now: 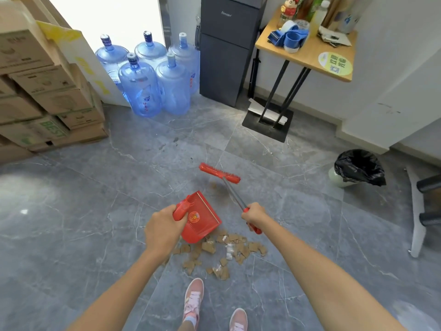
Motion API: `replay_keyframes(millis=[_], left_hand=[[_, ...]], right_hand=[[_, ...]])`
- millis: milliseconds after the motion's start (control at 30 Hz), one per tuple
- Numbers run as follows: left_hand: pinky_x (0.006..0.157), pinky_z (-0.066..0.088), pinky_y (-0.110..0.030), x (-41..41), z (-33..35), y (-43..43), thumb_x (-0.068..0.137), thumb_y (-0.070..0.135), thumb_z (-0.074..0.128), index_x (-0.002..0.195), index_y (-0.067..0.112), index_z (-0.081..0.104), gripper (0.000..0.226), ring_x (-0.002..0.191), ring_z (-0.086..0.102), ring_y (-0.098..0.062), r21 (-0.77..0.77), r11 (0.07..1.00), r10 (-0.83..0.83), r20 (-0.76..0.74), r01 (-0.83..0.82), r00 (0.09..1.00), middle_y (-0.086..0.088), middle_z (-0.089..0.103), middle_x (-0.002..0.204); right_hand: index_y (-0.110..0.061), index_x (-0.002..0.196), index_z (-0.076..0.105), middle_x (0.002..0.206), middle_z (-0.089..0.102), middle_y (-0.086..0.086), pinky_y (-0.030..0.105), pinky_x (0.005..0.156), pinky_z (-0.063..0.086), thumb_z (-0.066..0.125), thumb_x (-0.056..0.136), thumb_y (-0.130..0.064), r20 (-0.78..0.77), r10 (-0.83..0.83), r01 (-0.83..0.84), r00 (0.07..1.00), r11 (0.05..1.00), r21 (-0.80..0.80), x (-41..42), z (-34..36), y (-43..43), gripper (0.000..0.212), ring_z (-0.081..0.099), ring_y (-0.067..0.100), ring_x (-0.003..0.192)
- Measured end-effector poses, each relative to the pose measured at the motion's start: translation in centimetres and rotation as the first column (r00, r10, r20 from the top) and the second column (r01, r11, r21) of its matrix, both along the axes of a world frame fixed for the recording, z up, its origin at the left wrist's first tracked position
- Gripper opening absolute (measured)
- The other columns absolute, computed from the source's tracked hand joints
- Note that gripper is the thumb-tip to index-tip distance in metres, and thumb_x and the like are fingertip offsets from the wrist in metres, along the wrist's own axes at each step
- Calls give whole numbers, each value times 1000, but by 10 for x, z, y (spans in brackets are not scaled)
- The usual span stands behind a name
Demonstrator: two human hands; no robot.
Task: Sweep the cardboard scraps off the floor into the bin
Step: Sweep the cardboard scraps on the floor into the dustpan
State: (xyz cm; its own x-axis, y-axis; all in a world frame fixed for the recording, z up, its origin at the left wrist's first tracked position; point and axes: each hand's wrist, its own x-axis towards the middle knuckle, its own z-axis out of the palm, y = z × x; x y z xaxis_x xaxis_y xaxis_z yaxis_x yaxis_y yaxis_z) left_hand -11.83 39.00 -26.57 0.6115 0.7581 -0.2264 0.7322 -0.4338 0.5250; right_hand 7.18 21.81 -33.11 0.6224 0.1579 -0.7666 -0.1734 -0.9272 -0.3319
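Note:
Several brown cardboard scraps (216,250) lie in a loose pile on the grey floor just ahead of my feet, with a few white bits among them. My left hand (163,229) grips the handle of a red dustpan (199,217), held tilted above the pile's far left edge. My right hand (254,215) is closed on the red grip of a small broom (220,173), whose red head points away from me and is raised off the scraps. The bin (358,167), lined with a black bag, stands on the floor at the right.
Stacked cardboard boxes (45,91) fill the left side. Several blue water jugs (152,75) and a dark dispenser (226,51) stand at the back. A small wooden table (307,51) on black legs is at the back right. A chair base (424,206) sits by the right edge.

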Motion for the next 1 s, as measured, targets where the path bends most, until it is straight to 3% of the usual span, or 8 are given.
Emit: replay_keyframes(millis=[167, 300, 467, 567, 667, 800, 900, 1000], left_hand=[[48, 38, -31, 1, -21, 38, 84, 53, 56, 63, 15, 54, 44, 54, 55, -25, -30, 999, 29, 16, -28, 999, 0, 55, 52], [47, 37, -31, -5, -33, 60, 84, 49, 59, 61, 16, 51, 42, 50, 55, -23, -66, 997, 54, 41, -52, 998, 1, 52, 49], [47, 41, -31, -19, -40, 71, 84, 48, 61, 60, 20, 52, 38, 50, 56, -19, -56, 994, 92, 0, -92, 996, 2, 53, 49], [48, 45, -31, -24, -41, 67, 84, 51, 59, 65, 19, 59, 37, 51, 58, -19, -47, 995, 82, -25, -83, 996, 1, 56, 51], [50, 46, -32, -27, -37, 57, 84, 58, 54, 68, 20, 59, 42, 55, 60, -23, -36, 997, 60, -37, -61, 998, 1, 58, 53], [51, 42, -31, -37, -27, 36, 84, 62, 53, 62, 19, 53, 48, 59, 60, -26, -11, 1000, 12, -74, -13, 997, -2, 59, 56], [50, 38, -29, -47, -19, 15, 85, 59, 55, 55, 23, 43, 48, 57, 59, -27, -12, 1000, -15, -63, 14, 998, 0, 55, 53], [51, 36, -30, -60, -11, -5, 85, 54, 58, 53, 25, 40, 47, 59, 59, -29, 1, 999, -45, -70, 45, 997, 0, 54, 54]], right_hand=[[0, 109, 57, 84, 58, 18, 31, 46, 49, 49, 90, -4, 22, 73, -71, 997, 993, -98, 28, -40, 61, 20, 53, 26, 56], [-4, 101, 50, 94, 55, 19, 42, 72, 56, 48, 93, -11, 53, 211, -199, 976, 965, -168, 28, -64, 66, 10, 53, 31, 76], [-2, 121, 51, 112, 58, 17, 33, 70, 44, 45, 95, -8, -11, 418, -398, 908, 855, -332, 1, -73, 20, 27, 56, 29, 90], [-7, 122, 51, 110, 59, 14, 29, 68, 40, 40, 95, -9, -25, 451, -433, 892, 836, -336, -23, -70, -26, 29, 56, 30, 90], [-11, 128, 48, 118, 59, 17, 32, 77, 45, 43, 93, -10, -50, 441, -432, 896, 841, -327, -48, -69, -77, 36, 59, 32, 105], [-17, 128, 48, 96, 58, 9, 31, 70, 44, 43, 91, -8, -110, 436, -445, 893, 820, -359, -87, -55, -132, 39, 63, 30, 94], [-19, 125, 49, 91, 56, 7, 28, 64, 39, 43, 91, -8, -128, 405, -423, 905, 836, -349, -118, -42, -168, 36, 54, 25, 77], [-19, 94, 50, 82, 54, 3, 31, 57, 41, 46, 90, -11, -106, 365, -380, 925, 880, -286, -142, -31, -198, 11, 56, 23, 72]])
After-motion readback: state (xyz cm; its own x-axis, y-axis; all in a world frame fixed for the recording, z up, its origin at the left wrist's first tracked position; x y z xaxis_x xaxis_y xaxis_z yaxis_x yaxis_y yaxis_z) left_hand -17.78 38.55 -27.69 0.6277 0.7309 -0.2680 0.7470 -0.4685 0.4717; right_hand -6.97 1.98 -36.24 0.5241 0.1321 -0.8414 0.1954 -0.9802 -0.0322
